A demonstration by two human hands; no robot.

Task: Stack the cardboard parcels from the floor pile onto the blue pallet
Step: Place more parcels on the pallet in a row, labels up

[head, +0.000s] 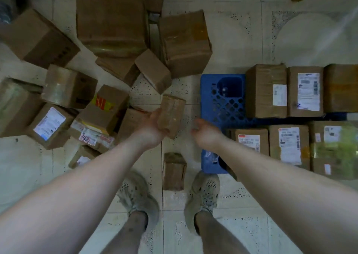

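Note:
My left hand (pixel 155 125) grips a small taped cardboard parcel (pixel 171 112), lifted above the tiled floor in the middle of the view. A short way to its right, my right hand (pixel 206 131) hangs with relaxed fingers, holding nothing and not touching the parcel. The blue pallet (pixel 222 102) lies at the right, its near-left corner bare. Several parcels (pixel 302 91) with white labels stand on it in two rows. The floor pile (pixel 108 40) of brown boxes spreads over the left and the top.
Another small parcel (pixel 174 171) stands on the floor between my two feet (pixel 203 197). Bare tiles show at the top right and the bottom left. More boxes poke in at the top edge.

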